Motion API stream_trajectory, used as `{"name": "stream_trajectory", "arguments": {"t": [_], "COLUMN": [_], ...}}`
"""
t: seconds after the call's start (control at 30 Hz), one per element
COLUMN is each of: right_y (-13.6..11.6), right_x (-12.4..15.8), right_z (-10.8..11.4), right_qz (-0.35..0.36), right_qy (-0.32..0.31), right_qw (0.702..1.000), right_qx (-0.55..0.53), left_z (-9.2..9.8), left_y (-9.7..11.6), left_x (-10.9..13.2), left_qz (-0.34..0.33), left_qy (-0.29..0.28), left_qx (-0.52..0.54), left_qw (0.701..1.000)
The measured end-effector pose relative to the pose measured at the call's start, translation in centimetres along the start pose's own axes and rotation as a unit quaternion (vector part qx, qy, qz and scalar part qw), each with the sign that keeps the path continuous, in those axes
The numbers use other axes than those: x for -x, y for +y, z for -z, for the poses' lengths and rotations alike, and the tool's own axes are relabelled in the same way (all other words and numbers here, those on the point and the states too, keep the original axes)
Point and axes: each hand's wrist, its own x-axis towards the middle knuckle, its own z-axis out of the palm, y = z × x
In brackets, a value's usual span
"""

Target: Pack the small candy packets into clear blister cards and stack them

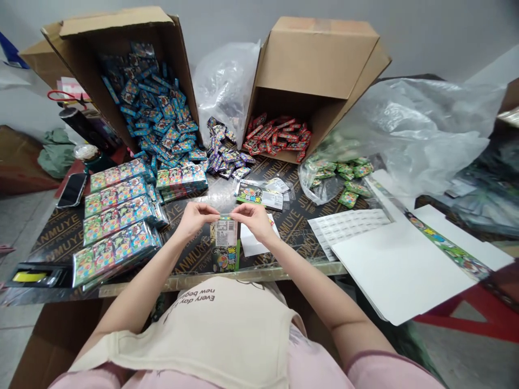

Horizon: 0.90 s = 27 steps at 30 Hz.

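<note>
My left hand (195, 216) and my right hand (253, 219) both pinch the top edge of a small clear packet (225, 243) with a white barcode label and colourful printed contents. The packet hangs upright above the near edge of the dark table (295, 221). A white slip (252, 244) lies just behind it. Rows of filled packets (115, 227) lie stacked to the left of my left hand.
A tipped carton of blue packs (150, 102) stands at the back left, a carton of red packs (279, 135) at the back centre. Purple packs (225, 154), green packs in plastic (344, 175), label sheets (348, 224), white boards (401, 265), a phone (72, 189) and a tape dispenser (34, 275) surround.
</note>
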Motion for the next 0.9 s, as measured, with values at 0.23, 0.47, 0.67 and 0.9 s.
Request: {"name": "stream_trajectory", "arguments": {"t": [0.23,0.47,0.67,0.9], "right_y": [0.4,6.1,7.3,7.2], "right_x": [0.9,-1.5,-1.2,-0.9], "right_z": [2.0,5.4,4.9,4.6], "right_qz": [0.110,0.087,0.110,0.088], "right_qy": [-0.081,-0.031,-0.034,-0.035], "right_qw": [0.982,0.839,0.789,0.821], "right_qx": [0.132,0.537,0.603,0.562], "left_z": [0.1,-0.2,-0.5,-0.8], "left_y": [-0.1,-0.8,-1.1,-1.4], "left_x": [1.8,1.6,1.7,1.7], "left_qz": [-0.286,-0.287,-0.266,-0.257], "left_qy": [-0.016,-0.045,-0.044,-0.023], "left_qx": [-0.217,-0.306,-0.273,-0.248], "left_qw": [0.933,0.906,0.923,0.934]}}
